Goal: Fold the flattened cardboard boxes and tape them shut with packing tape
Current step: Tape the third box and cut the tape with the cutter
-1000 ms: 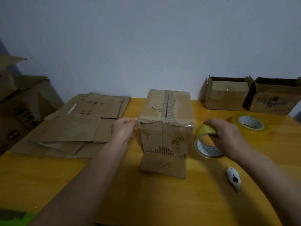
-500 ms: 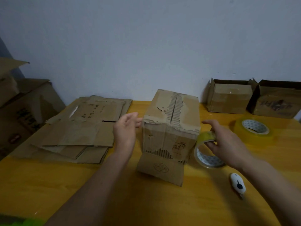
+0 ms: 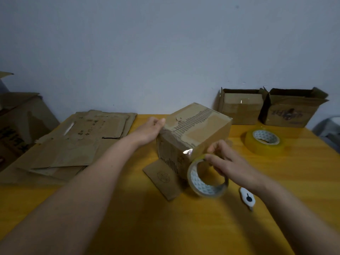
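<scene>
On the yellow wooden table [image 3: 128,218], the left hand [image 3: 150,130] rests flat-fingered against the worn brown cardboard box [image 3: 193,133]; the right hand [image 3: 230,162] grips the yellowish packing-tape roll [image 3: 207,178] beside it. Printing on the box is illegible.

The table [image 3: 128,227] is a warm yellow-orange. The box [image 3: 195,137] standing on it is dull brown, with a strip of bare ribbed lines along its top and dark print on its side. The tape roll [image 3: 207,178] is pale yellow, its core white with a small grey pattern, as is the second roll [image 3: 265,142]. The cutter [image 3: 247,198] is white with a black spot. The flat cardboard [image 3: 82,144] is brown, the wall [image 3: 165,52] pale grey-blue.
</scene>
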`<state>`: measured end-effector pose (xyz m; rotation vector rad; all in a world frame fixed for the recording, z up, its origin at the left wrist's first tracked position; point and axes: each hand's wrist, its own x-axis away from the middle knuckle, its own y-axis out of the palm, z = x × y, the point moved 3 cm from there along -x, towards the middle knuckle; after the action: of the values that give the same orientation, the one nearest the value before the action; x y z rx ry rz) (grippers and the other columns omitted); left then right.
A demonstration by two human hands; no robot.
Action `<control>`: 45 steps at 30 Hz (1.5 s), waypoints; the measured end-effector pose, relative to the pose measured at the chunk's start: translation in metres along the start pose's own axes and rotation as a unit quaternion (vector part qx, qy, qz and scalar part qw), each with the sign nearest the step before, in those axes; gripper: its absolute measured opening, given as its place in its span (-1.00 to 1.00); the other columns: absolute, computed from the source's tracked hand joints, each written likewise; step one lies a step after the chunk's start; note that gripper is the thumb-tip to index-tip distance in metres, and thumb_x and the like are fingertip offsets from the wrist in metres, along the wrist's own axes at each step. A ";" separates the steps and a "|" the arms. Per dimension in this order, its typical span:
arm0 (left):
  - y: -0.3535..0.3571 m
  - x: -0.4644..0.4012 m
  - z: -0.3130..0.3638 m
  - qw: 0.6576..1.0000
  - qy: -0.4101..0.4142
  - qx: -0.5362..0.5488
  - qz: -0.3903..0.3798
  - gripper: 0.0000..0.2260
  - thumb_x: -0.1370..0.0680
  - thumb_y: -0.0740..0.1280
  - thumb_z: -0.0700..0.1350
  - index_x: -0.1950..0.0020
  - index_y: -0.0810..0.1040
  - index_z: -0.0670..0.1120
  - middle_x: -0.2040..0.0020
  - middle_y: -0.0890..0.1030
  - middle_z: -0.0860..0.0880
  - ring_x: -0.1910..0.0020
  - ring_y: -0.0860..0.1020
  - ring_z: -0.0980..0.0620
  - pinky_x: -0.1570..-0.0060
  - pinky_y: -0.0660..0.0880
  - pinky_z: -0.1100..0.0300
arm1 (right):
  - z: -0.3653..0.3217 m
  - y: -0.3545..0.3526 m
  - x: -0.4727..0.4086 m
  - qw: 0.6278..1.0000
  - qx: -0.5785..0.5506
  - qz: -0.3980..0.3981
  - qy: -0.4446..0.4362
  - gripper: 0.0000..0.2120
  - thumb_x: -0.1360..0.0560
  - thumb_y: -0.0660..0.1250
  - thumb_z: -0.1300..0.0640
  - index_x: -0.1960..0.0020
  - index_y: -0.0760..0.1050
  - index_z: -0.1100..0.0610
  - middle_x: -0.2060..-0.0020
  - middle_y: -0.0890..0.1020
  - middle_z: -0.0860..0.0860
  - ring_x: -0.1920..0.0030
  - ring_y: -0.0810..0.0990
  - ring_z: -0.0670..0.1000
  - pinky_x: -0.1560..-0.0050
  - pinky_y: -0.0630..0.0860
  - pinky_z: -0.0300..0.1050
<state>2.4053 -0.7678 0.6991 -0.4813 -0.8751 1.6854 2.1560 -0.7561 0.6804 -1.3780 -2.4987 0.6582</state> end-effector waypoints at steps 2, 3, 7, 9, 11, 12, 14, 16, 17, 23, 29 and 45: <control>-0.002 -0.001 0.009 0.989 0.013 -0.128 0.077 -0.59 -0.64 0.10 0.16 -0.46 0.34 0.08 -0.47 0.33 -0.11 -0.41 0.32 -0.16 -0.35 0.29 -0.02 | 0.001 0.004 0.005 0.999 -0.041 -0.010 0.012 -0.80 -0.54 0.30 0.00 -0.03 0.40 0.10 0.23 0.49 0.04 0.27 0.45 -0.05 0.26 0.41 -0.11; -0.003 0.004 0.019 0.976 0.051 -0.161 0.136 -0.65 -0.64 0.15 0.07 -0.43 0.40 0.11 -0.46 0.34 -0.10 -0.41 0.31 -0.15 -0.37 0.29 -0.02 | 0.001 0.007 0.007 0.999 -0.044 -0.012 0.012 -0.79 -0.54 0.31 -0.02 -0.03 0.40 0.11 0.23 0.49 0.03 0.26 0.45 -0.05 0.25 0.41 -0.12; 0.023 0.039 0.063 0.960 0.165 -0.204 0.100 -0.60 -0.62 0.10 0.20 -0.28 0.55 0.04 -0.27 0.56 -0.04 -0.26 0.47 -0.10 -0.30 0.37 -0.06 | 0.001 0.012 0.008 0.999 -0.033 -0.005 0.009 -0.76 -0.54 0.28 -0.06 -0.04 0.38 0.09 0.20 0.49 0.00 0.21 0.45 -0.06 0.20 0.41 -0.11; 0.041 0.050 0.068 0.922 0.157 -0.348 0.055 -0.39 -0.53 0.05 0.40 -0.36 0.47 0.02 -0.32 0.51 -0.06 -0.33 0.41 -0.10 -0.44 0.17 -0.12 | 0.000 0.012 0.010 0.999 -0.043 -0.012 0.009 -0.77 -0.56 0.25 -0.06 -0.05 0.40 0.10 0.19 0.50 0.04 0.19 0.48 -0.01 0.15 0.43 -0.05; 0.043 0.050 0.070 0.905 0.164 -0.390 0.047 -0.33 -0.48 0.13 0.43 -0.42 0.38 0.02 -0.38 0.45 -0.07 -0.40 0.34 -0.11 -0.50 0.05 -0.08 | -0.004 0.006 0.011 0.999 -0.048 -0.007 0.009 -0.76 -0.60 0.19 -0.05 -0.08 0.45 0.11 0.11 0.55 0.12 0.11 0.53 0.08 0.08 0.48 -0.02; 0.041 0.048 0.070 0.906 0.167 -0.387 0.037 -0.34 -0.48 0.17 0.40 -0.44 0.36 0.03 -0.39 0.44 -0.07 -0.41 0.33 -0.10 -0.50 0.02 -0.06 | -0.004 0.001 0.012 0.999 -0.052 0.004 0.008 -0.75 -0.62 0.16 -0.03 -0.08 0.47 0.13 0.09 0.57 0.13 0.10 0.55 0.09 0.08 0.49 -0.03; 0.034 0.048 0.073 0.905 0.178 -0.386 0.013 -0.38 -0.50 0.22 0.35 -0.46 0.34 0.05 -0.40 0.44 -0.04 -0.40 0.34 -0.08 -0.50 0.00 -0.02 | 0.005 -0.012 0.009 0.998 -0.040 0.040 0.008 -0.79 -0.64 0.13 0.08 -0.03 0.49 0.16 0.16 0.59 0.11 0.18 0.57 0.07 0.14 0.53 -0.01; 0.029 0.048 0.077 0.901 0.187 -0.391 -0.007 -0.40 -0.52 0.26 0.28 -0.49 0.31 0.05 -0.43 0.41 -0.03 -0.43 0.32 -0.07 -0.49 0.00 0.01 | 0.028 -0.027 0.005 0.994 0.086 0.052 0.029 -0.85 -0.63 0.16 0.15 0.05 0.48 0.09 0.16 0.61 0.05 0.16 0.57 0.05 0.08 0.55 0.06; 0.028 0.050 0.078 0.901 0.193 -0.387 -0.018 -0.41 -0.53 0.28 0.24 -0.50 0.30 0.05 -0.47 0.37 -0.02 -0.45 0.28 -0.08 -0.47 0.03 0.05 | 0.043 -0.032 0.004 0.981 0.183 0.026 0.061 -0.86 -0.62 0.17 0.15 0.03 0.49 0.05 0.09 0.60 0.03 0.09 0.57 0.05 0.03 0.54 0.04; 0.024 0.044 0.062 0.930 0.233 -0.275 -0.074 -0.42 -0.53 0.40 0.01 -0.51 0.27 0.15 -0.54 0.20 0.18 -0.51 0.17 0.06 -0.37 0.15 0.19 | 0.093 -0.029 0.017 0.893 0.383 -0.164 0.172 -0.51 -0.44 0.16 0.36 -0.22 0.52 -0.07 -0.31 0.42 0.03 -0.30 0.40 0.09 -0.24 0.42 -0.12; 0.019 0.024 0.057 0.950 0.226 -0.205 -0.069 -0.42 -0.50 0.44 -0.16 -0.46 0.36 0.13 -0.50 0.28 0.17 -0.48 0.22 0.06 -0.42 0.17 0.10 | 0.089 -0.029 0.017 0.892 0.397 -0.151 0.151 -0.60 -0.45 0.27 0.35 -0.18 0.56 -0.02 -0.27 0.41 -0.03 -0.29 0.40 0.04 -0.19 0.44 -0.19; 0.021 0.030 0.036 0.985 0.157 0.046 0.062 -0.15 -0.34 0.59 -0.15 -0.53 0.24 0.09 -0.06 0.38 0.07 0.15 0.41 0.19 0.17 0.37 0.39 | -0.044 -0.008 -0.004 0.982 -0.168 0.037 -0.077 -0.89 -0.46 0.38 0.32 0.01 0.59 0.26 0.21 0.67 0.10 0.32 0.63 -0.03 0.28 0.59 -0.25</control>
<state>2.3570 -0.7521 0.7101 -0.7275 -0.5444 1.6964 2.1698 -0.7511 0.7227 -1.5942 -2.7924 0.3786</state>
